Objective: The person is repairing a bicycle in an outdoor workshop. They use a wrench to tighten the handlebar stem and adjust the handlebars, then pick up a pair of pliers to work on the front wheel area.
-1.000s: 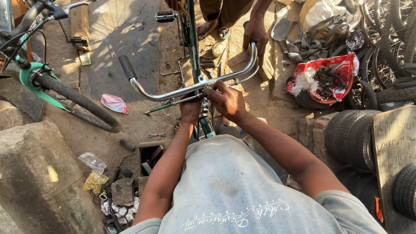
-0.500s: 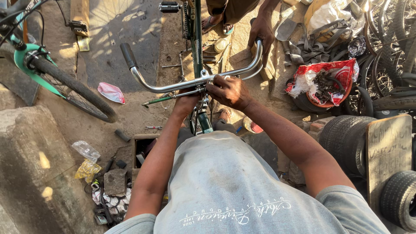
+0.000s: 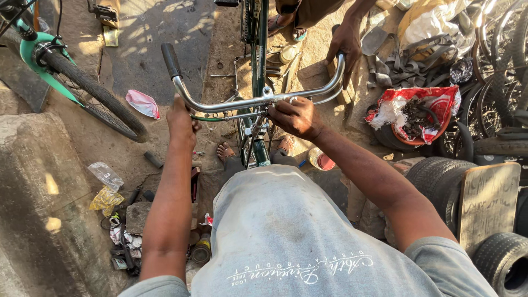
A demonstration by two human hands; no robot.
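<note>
- My right hand [image 3: 297, 116] has its fingers curled down over the middle of the chrome handlebar [image 3: 247, 103], gripping at the stem.
- My left hand [image 3: 181, 118] wraps the bar's left bend, fingers closed around it.
- Another person's hand [image 3: 345, 44] holds the far right grip.
- The dark green bicycle frame [image 3: 259, 44] runs away from me; a red bag [image 3: 421, 110] lies right, a green bicycle [image 3: 60, 71] far left.
</note>
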